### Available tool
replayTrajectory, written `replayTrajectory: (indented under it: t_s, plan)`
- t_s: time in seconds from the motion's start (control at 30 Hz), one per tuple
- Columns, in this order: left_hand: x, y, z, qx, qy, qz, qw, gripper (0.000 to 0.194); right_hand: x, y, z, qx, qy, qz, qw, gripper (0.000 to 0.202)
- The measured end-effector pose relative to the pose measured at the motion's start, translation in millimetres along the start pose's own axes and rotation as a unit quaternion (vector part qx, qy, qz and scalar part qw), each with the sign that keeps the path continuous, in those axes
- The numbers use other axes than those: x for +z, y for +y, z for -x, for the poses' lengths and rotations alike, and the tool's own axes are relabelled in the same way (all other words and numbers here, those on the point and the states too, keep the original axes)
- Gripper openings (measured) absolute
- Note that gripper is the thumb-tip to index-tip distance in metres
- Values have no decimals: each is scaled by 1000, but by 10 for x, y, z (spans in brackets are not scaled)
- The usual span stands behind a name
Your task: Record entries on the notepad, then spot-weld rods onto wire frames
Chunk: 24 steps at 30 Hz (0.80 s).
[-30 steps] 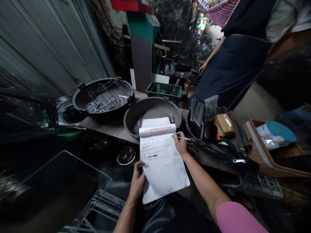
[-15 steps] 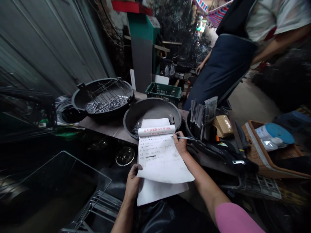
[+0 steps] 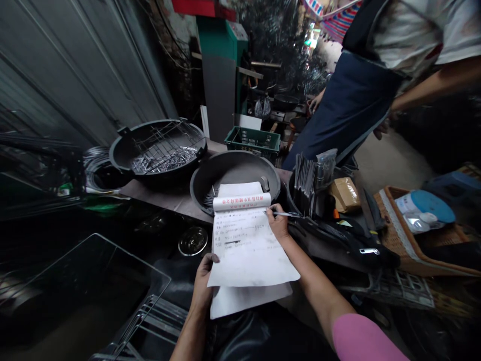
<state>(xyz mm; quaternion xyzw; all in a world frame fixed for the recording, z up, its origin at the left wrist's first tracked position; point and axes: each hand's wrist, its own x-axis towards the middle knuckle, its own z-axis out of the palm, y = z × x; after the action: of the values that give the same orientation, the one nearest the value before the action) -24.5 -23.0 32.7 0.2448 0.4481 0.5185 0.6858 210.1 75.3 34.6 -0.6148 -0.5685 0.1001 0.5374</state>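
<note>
My left hand [image 3: 203, 282] grips the lower left corner of a white paper pad [image 3: 246, 250], with the top sheet lifted off the page under it. The pad carries a red printed heading and several handwritten lines, and earlier pages are rolled back over its top. My right hand [image 3: 278, 224] rests on the pad's right edge and holds a pen [image 3: 287, 214] that points to the right. The pad leans over the near rim of a grey round basin [image 3: 233, 170].
A black pan [image 3: 126, 153] with wire racks sits to the left, and a green crate [image 3: 253, 139] stands behind the basin. Bundled metal rods [image 3: 306, 178], a brown packet [image 3: 345, 193] and a wicker basket [image 3: 404, 235] lie to the right. A person in a dark apron [image 3: 353, 100] stands beyond.
My left hand has lifted the top sheet away from the page beneath. The person in the apron has shifted on the right. My right hand has stayed put.
</note>
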Motion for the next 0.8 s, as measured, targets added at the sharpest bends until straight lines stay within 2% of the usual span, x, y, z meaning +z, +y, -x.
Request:
replayTrajectory:
  t_s: [0.13, 0.33, 0.53, 0.8]
  plan:
    - [-39, -16, -16, -34, -3, -6, 999, 37, 5, 3, 9, -1, -4, 1, 1000, 15]
    - [22, -15, 5, 15, 7, 8, 1000, 39, 20, 21, 9, -1, 2, 8, 1000, 15]
    - [-39, -3, -1, -19, 2, -26, 999, 37, 30, 42, 10, -7, 9, 5, 1000, 14]
    - [-41, -88, -49, 30, -7, 16, 999, 36, 32, 66, 24, -13, 4, -1, 1000, 14]
